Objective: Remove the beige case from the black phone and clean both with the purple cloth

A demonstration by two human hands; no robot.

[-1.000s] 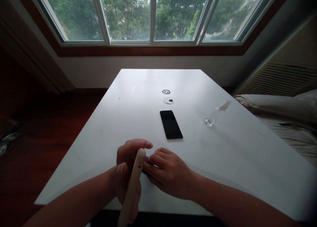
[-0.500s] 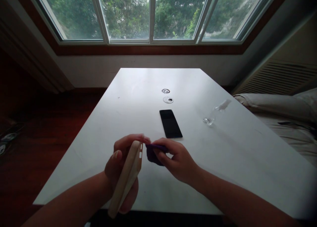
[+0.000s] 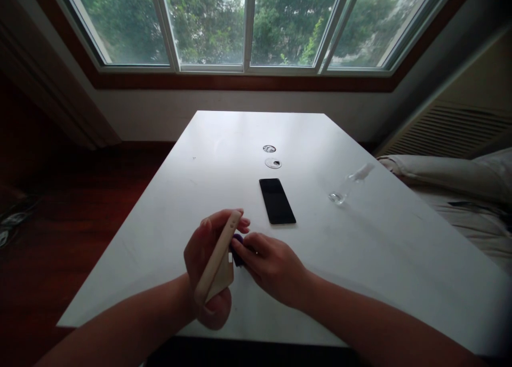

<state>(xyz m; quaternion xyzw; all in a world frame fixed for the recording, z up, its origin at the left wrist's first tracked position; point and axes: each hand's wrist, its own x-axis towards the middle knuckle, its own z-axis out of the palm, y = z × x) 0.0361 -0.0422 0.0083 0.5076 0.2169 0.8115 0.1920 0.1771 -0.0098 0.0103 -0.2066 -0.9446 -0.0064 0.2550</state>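
A beige phone case (image 3: 218,263), tilted on edge, is in my left hand (image 3: 200,244), whose fingers wrap round it from the left. My right hand (image 3: 276,265) pinches a dark purple cloth (image 3: 237,249) against the case's right side. Much of the cloth is hidden behind the case and my fingers. Just beyond my hands a black smartphone (image 3: 277,201) lies flat on the white table (image 3: 168,196), its dark screen facing up.
A small clear bottle (image 3: 338,197) lies on its side at the right of the table. Two round cut-outs (image 3: 273,163) sit in the tabletop past the phone. A beige padded seat (image 3: 436,180) is at the right, and a window (image 3: 248,25) is ahead.
My left hand has turned the case and moved slightly up and right. My right hand has shifted left, bringing the cloth from beside the case up against it.
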